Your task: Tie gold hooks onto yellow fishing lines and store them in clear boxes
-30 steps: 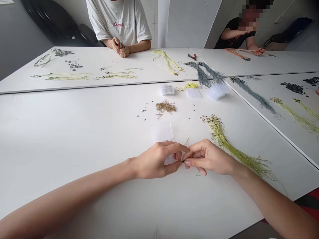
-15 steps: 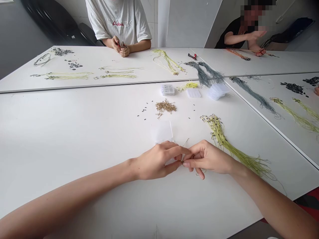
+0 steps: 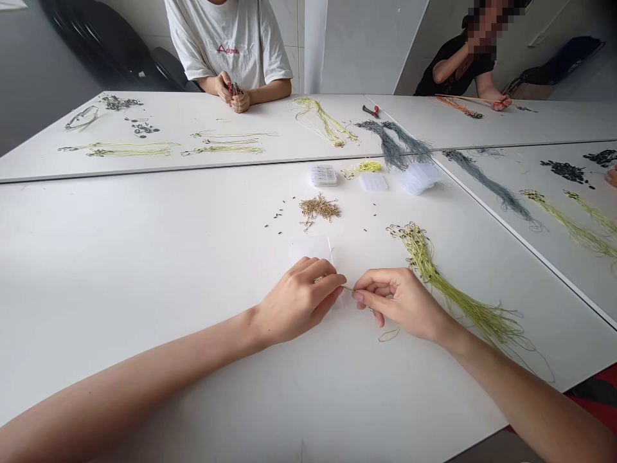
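My left hand (image 3: pixel 301 298) and my right hand (image 3: pixel 398 301) meet fingertip to fingertip on the white table (image 3: pixel 144 257). Both are pinched on a thin yellow-green cord (image 3: pixel 388 334) whose loose end curls under my right hand. My left fingers sit over a small clear plastic box (image 3: pixel 315 247). A bundle of yellow-green cords (image 3: pixel 448 289) lies just right of my right hand. A small heap of gold hooks (image 3: pixel 319 207) lies beyond the box.
Clear boxes (image 3: pixel 373 180) stand at the table's far side with grey cord bundles (image 3: pixel 400 145). Tiny black beads (image 3: pixel 279 215) are scattered near the hooks. A person in a white shirt (image 3: pixel 226 38) and another person (image 3: pixel 463 61) work at the far tables.
Both hands have shifted a little away from me towards the clear box, and they have drawn slightly apart, with a short stretch of cord showing between the fingertips.
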Demonstrator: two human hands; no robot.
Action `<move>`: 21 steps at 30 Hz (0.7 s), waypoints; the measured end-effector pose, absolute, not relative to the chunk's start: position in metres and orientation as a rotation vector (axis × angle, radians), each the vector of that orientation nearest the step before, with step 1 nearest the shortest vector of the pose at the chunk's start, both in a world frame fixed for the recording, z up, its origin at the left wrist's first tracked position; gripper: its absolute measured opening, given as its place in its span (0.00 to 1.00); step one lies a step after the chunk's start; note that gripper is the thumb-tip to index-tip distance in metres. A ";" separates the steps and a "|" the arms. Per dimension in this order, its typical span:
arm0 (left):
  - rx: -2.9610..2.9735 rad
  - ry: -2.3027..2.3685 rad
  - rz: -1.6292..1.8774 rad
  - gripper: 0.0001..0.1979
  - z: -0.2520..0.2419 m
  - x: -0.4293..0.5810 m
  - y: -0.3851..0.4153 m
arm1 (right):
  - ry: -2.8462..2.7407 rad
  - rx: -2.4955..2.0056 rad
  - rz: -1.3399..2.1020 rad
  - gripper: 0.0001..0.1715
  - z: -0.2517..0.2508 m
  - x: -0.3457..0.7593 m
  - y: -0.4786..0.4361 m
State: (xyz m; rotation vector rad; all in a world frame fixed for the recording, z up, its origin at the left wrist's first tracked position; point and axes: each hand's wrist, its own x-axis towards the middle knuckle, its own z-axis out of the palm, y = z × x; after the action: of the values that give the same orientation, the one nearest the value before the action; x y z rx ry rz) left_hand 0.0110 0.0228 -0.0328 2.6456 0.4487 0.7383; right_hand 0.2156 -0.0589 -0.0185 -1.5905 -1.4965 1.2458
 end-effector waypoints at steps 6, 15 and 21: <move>2.206 0.708 0.572 0.09 -0.016 0.011 0.019 | -1.584 -1.528 0.879 0.08 -0.022 0.203 -0.063; 1.408 0.735 0.324 0.14 -0.006 0.015 0.019 | -1.317 -1.355 1.032 0.10 -0.020 0.196 -0.065; 1.179 0.687 0.304 0.12 -0.008 0.016 0.021 | -1.155 -1.258 1.131 0.09 -0.023 0.194 -0.064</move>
State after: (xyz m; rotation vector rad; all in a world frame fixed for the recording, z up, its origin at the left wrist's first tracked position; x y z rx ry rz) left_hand 0.0155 0.0208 -0.0079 1.1786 0.6872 0.3038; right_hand 0.1937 -0.0644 -0.0225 -1.2584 -1.1547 1.1314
